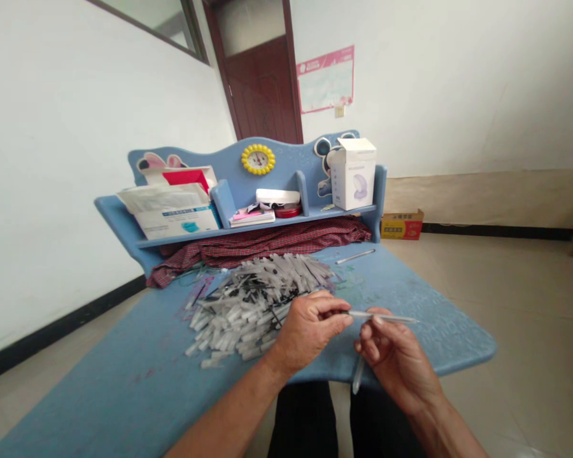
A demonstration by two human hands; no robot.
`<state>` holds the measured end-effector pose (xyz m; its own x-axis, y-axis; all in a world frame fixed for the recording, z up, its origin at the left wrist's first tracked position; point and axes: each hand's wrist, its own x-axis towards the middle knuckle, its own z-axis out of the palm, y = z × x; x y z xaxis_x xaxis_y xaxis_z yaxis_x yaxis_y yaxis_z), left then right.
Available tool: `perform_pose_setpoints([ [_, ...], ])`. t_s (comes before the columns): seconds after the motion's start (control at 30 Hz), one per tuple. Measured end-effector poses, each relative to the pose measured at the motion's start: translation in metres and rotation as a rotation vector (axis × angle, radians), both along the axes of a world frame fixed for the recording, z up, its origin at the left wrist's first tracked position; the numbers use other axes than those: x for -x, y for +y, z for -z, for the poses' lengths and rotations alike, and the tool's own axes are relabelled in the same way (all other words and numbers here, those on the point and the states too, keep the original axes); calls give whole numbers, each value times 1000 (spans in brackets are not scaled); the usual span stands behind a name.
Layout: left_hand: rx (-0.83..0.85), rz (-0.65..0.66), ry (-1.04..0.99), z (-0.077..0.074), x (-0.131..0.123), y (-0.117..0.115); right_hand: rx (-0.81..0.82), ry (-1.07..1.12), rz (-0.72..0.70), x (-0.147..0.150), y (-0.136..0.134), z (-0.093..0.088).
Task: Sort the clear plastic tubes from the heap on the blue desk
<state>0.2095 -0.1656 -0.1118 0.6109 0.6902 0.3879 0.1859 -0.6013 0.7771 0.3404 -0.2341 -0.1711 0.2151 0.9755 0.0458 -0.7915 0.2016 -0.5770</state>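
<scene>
Over the front edge of the blue desk, my left hand (310,327) pinches the dark end of a slim translucent pen (401,318). My right hand (394,356) holds the same pen farther along, between thumb and forefinger, with its tip pointing right. A second clear piece (358,375) hangs down from beneath the curled fingers of my right hand. Beside my left hand lies a large heap of translucent pen parts (233,324), with black pieces (262,289) mixed among them.
One pen (356,256) lies alone near the back of the blue desk (124,362). Behind the heap are a checked cloth (267,245) and a shelf holding a mask box (179,222), a white box (353,175) and booklets (253,218). A yellow-red carton (401,226) stands on the floor.
</scene>
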Motion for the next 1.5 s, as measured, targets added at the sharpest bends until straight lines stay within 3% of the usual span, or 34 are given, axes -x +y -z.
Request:
perform_pose_setpoints([
  [0.37,-120,-25,47,-3,0,-3,-31,-60,13,0,-1,0],
  [0.63,270,20,-85,-1,1,-7,-32,-65,23,1,0,0],
  [0.8,367,-50,-68,0,1,-5,-18,-61,26,1,-1,0],
  [0.93,349,-73,47,0,3,-5,-20,-79,30,1,0,1],
  [1.33,93,-25,27,2,11,-8,-25,-160,63,3,-1,0],
  [1.5,84,-4,7,5,12,-8,-5,-202,71,4,-1,0],
])
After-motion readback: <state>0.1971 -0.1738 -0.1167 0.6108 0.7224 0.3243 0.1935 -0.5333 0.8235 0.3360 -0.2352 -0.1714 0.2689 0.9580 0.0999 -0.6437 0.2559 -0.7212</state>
